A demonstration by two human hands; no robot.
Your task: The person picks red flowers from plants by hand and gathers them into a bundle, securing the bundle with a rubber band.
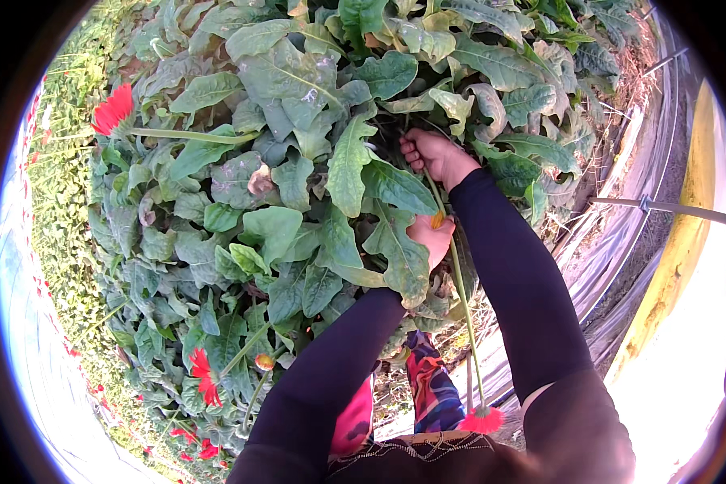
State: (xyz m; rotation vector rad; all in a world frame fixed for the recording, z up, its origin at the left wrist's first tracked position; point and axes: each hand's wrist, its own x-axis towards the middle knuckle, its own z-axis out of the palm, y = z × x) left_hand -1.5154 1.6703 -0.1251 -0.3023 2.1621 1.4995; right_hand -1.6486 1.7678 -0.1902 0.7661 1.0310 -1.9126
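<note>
My right hand [426, 155] is deep among the gerbera leaves, its fingers curled around a flower stem. Below the fist, the long green stem [463, 296] runs down towards me and ends in a red gerbera bloom [483, 419] by my waist. My left hand [434, 239] is just below the right one, against that stem. A lobed gerbera leaf [402, 251] covers part of it, so its grip cannot be made out. A small yellow-orange bud or petal piece [437, 219] shows at its fingers.
Dense gerbera foliage [266, 224] fills the bed. Another red gerbera [114, 111] stands out at the left; a second [204, 377] and an orange bud [264, 362] rise at lower left. On the right are plastic sheeting [629, 242], a thin rod [671, 209] and a yellow pole [671, 272].
</note>
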